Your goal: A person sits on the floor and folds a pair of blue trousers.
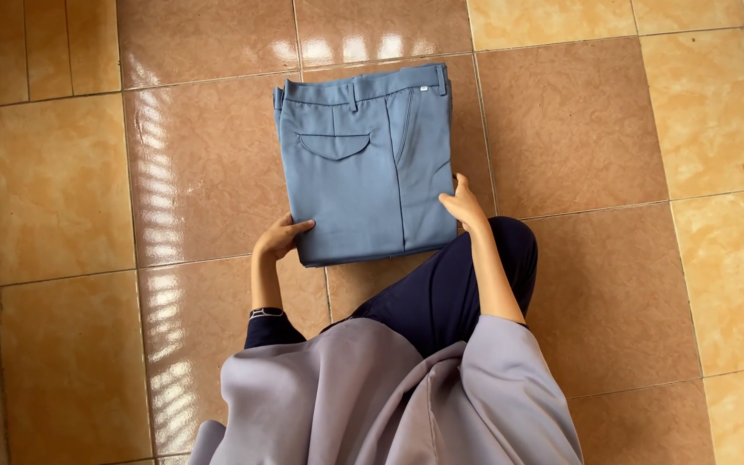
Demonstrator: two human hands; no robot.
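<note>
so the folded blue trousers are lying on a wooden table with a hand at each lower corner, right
Not quite. The head view shows the folded blue trousers lying on a tiled floor, not a wooden table. The rest holds: the left hand and the right hand are at the lower corners.

Glossy tan-and-pink tiled floor (604,129) carries folded blue trousers (368,164) lying flat near its middle

blue trousers (363,164), mottled orange-brown tiles (604,129)
</note>
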